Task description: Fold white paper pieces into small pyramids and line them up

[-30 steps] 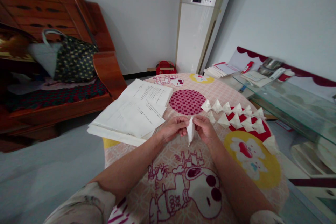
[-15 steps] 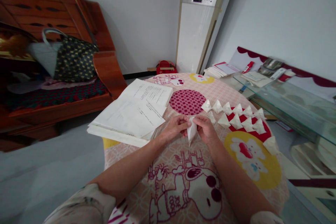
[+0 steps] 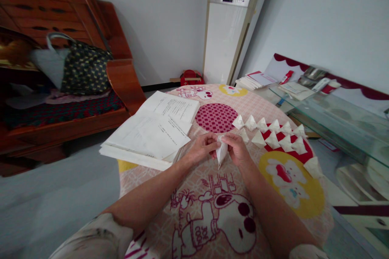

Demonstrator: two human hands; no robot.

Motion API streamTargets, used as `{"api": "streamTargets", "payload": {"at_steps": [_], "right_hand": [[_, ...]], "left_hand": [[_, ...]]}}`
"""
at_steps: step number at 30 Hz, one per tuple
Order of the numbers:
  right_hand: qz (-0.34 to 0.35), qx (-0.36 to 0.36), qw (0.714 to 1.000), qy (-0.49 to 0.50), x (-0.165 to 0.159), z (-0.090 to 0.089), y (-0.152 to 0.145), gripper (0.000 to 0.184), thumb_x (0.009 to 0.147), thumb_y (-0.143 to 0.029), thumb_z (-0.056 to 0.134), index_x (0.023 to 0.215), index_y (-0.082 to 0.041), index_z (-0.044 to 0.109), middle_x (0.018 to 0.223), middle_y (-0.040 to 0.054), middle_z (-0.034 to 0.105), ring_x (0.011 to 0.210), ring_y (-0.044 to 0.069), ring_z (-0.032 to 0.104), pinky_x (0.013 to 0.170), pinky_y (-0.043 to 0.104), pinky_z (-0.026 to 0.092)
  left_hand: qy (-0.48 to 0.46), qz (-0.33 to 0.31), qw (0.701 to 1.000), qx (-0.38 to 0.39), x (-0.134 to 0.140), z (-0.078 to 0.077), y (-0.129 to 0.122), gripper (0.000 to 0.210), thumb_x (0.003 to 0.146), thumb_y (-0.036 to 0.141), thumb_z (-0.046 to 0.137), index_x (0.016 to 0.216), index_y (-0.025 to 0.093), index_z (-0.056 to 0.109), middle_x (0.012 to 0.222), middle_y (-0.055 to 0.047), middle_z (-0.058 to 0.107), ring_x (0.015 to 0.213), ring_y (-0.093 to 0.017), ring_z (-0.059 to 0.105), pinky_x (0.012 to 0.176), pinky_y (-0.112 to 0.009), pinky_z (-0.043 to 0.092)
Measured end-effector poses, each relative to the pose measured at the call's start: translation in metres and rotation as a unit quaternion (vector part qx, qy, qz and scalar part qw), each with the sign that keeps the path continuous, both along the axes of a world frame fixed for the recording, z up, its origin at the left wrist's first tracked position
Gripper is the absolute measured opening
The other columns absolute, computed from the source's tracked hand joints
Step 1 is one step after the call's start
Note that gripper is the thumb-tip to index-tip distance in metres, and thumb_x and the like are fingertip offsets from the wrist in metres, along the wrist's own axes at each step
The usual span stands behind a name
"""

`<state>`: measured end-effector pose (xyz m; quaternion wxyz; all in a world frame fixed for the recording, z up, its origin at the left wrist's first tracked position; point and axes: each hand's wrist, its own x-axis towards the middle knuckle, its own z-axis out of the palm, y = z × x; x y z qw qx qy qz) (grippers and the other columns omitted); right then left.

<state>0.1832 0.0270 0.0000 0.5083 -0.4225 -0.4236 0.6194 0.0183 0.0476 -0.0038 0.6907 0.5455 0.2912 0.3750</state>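
A small folded piece of white paper (image 3: 221, 155) is held over the middle of the table, its narrow point hanging down toward me. My left hand (image 3: 203, 145) pinches its left edge between thumb and fingers. On the other side, my right hand (image 3: 238, 147) grips the upper right edge, the thumb near the top. Beyond and to the right stand two rows of folded white paper pieces (image 3: 272, 139), each peaked like a little pyramid. One more folded piece (image 3: 312, 167) lies apart at the table's right edge.
Left of my hands lies a stack of printed paper sheets (image 3: 142, 133). A patterned cloth (image 3: 231, 178) covers the round table. At the right is a glass-topped cabinet (image 3: 340, 125) with papers and a metal bowl. A wooden bench (image 3: 121, 83) with bags stands at the left.
Hardly anything differs. Both hands keep the folded paper in the same place, and the whole view has shifted very slightly.
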Motion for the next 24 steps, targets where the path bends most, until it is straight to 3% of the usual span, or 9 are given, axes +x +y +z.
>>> {"api": "streamTargets", "payload": {"at_steps": [5,10,19,24], "right_hand": [[-0.036,0.012,0.999,0.026,-0.001,0.003,0.000,0.027,0.066,-0.037,0.079,0.056,-0.023,0.058,0.052,-0.0001,0.057,0.044,0.013,0.047,0.045,0.029,0.037],[-0.035,0.020,0.999,-0.004,0.000,0.003,0.001,0.018,0.065,-0.031,0.072,0.057,-0.022,0.059,0.054,0.0022,0.059,0.048,0.016,0.050,0.048,0.031,0.039],[-0.018,-0.020,1.000,-0.014,-0.007,0.013,-0.003,0.015,0.056,-0.028,0.076,0.055,-0.021,0.063,0.050,0.0011,0.064,0.043,0.015,0.052,0.044,0.027,0.037],[-0.016,-0.022,0.999,-0.022,-0.005,0.013,-0.002,0.019,0.057,-0.033,0.081,0.060,-0.020,0.068,0.054,0.0020,0.066,0.047,0.016,0.055,0.047,0.028,0.040]], "left_hand": [[-0.007,0.006,1.000,-0.014,0.000,0.002,0.000,0.039,0.075,0.047,0.080,0.089,0.016,0.062,0.064,0.001,0.063,0.047,-0.011,0.056,0.049,-0.023,0.045],[-0.039,0.029,0.998,-0.038,0.001,0.001,0.000,0.041,0.078,0.054,0.078,0.085,0.016,0.062,0.064,0.002,0.061,0.048,-0.011,0.055,0.049,-0.023,0.046],[-0.051,0.030,0.998,-0.014,-0.001,-0.004,0.002,0.040,0.077,0.048,0.081,0.095,0.015,0.067,0.070,0.001,0.064,0.055,-0.011,0.057,0.054,-0.024,0.049],[-0.040,0.040,0.998,-0.035,0.001,0.000,0.001,0.040,0.077,0.052,0.080,0.084,0.017,0.062,0.064,0.003,0.061,0.050,-0.009,0.054,0.050,-0.022,0.045]]}}
